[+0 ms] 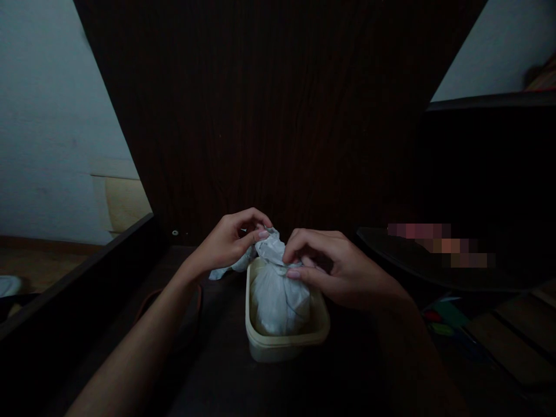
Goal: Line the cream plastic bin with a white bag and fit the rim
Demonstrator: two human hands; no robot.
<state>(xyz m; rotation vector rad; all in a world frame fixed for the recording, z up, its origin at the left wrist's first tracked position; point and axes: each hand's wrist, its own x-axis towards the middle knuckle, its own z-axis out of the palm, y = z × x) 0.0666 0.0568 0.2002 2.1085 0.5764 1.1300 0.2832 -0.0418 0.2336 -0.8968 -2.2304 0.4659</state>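
White bag [281, 304] bulging inside a pale tub [278, 351], near the back edge of the dark worktop [217, 370], left hand [225, 243] grip pinched on its loose end, right hand [341, 269] grip clamped on its neck.

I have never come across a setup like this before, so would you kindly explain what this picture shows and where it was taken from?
There is no machine here: these are a person's own bare hands. The single picture comes from a camera worn on the head, looking forward and down, so the forearms enter from the bottom.

On a dark surface stands a cream-coloured tub, with a rounded white bag sitting inside it. The left hand pinches the loose upper end of the bag, while the right hand grips its bunched neck. What the bag contains cannot be seen. Behind stands a dark wood-grained panel, with a pale wall to the left. The scene is quite dim, so finer details are hard to tell.
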